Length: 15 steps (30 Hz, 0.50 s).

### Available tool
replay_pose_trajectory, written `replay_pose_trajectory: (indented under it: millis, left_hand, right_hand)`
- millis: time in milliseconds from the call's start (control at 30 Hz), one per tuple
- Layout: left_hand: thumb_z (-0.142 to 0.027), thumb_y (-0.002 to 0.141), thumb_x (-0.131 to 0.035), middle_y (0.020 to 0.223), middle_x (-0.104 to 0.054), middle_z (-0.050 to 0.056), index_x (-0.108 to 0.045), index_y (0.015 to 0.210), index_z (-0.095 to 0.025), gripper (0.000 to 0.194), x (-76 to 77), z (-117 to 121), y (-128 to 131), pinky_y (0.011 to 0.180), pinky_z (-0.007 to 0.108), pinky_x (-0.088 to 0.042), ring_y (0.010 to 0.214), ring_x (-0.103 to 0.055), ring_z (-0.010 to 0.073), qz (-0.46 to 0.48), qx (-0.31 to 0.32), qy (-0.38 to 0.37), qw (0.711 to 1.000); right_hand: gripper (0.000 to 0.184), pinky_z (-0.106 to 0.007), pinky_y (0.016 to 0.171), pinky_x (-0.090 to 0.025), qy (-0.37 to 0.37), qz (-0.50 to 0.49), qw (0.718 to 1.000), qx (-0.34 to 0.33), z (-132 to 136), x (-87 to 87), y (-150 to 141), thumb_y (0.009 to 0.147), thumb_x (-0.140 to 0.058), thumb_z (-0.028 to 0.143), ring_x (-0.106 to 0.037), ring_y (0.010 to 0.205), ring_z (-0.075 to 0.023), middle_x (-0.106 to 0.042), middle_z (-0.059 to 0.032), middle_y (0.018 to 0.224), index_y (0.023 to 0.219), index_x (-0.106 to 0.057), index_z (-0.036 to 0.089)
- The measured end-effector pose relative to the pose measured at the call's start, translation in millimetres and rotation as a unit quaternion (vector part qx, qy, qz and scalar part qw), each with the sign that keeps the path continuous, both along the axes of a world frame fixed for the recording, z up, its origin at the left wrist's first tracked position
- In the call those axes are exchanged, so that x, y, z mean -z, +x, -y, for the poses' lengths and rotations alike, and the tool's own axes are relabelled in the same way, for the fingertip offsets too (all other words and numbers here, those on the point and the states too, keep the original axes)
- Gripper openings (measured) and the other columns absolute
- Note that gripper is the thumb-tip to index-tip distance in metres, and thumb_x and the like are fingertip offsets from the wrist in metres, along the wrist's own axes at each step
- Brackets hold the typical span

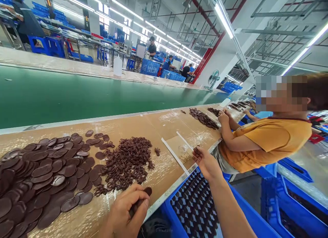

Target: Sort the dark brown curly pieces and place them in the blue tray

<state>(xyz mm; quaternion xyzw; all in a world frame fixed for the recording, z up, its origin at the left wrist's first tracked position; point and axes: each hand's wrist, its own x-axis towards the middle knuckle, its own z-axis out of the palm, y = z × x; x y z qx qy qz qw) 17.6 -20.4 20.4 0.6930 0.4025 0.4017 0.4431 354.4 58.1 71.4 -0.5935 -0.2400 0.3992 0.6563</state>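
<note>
My left hand (128, 207) is closed at the table's near edge, its fingers curled round a dark brown oval piece (148, 191); more brown shows under the fingers. My right hand (208, 164) is raised above the near edge, pinching a small dark brown piece (197, 149), whose exact shape is partly covered by the fingertips. To the left lies a large heap of flat dark brown oval discs (46, 176). Beside it is a pile of small, many-armed dark brown pieces (129, 157), with one loose piece (157, 151) apart. Below my right hand, dark brown pieces (192, 197) stand in rows.
The rowed pieces are inside a blue crate (170, 214). White strips (175, 156) lie on the brown-covered table (164, 125). Behind runs a green belt (77, 94) with a white bottle (118, 65) beyond. A person in an orange shirt (269, 139) works at the right.
</note>
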Motion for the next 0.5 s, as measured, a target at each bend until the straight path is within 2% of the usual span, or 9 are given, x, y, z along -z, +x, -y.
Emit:
replay_pose_trajectory:
  millis: [167,333,500]
  left_hand:
    - [-0.036,0.098,-0.051,0.088,-0.069,0.003,-0.070,0.081,-0.026,0.027,1.8,-1,1,0.067,0.026,-0.050,0.077,-0.066,0.0177,0.016,-0.028,0.027,0.999]
    - [-0.036,0.098,-0.052,0.086,-0.069,0.002,-0.069,0.081,-0.026,0.026,4.8,-1,3,0.068,0.026,-0.050,0.074,-0.065,0.0161,0.018,-0.023,0.037,0.999]
    - [-0.032,0.097,-0.051,0.088,-0.069,0.002,-0.068,0.083,-0.026,0.023,6.2,0,2,0.071,0.026,-0.050,0.078,-0.066,0.0165,0.014,-0.018,0.039,0.999]
  right_hand:
    - [0.010,-0.025,0.058,-0.059,-0.071,0.021,0.996,-0.043,-21,4.5,12,0.076,-0.079,0.021,-0.071,0.069,-0.0186,-0.075,-0.0079,0.077,0.077,-0.069,0.019]
    - [0.008,-0.023,0.057,-0.058,-0.100,0.032,0.992,-0.071,-24,1.9,15,0.081,-0.077,0.023,-0.072,0.067,-0.0170,-0.075,-0.0068,0.074,0.079,-0.071,0.018]
    - [0.008,-0.022,0.054,-0.056,-0.117,0.031,0.990,-0.075,-29,1.1,16,0.081,-0.078,0.022,-0.071,0.065,-0.0166,-0.073,-0.0055,0.071,0.079,-0.072,0.018]
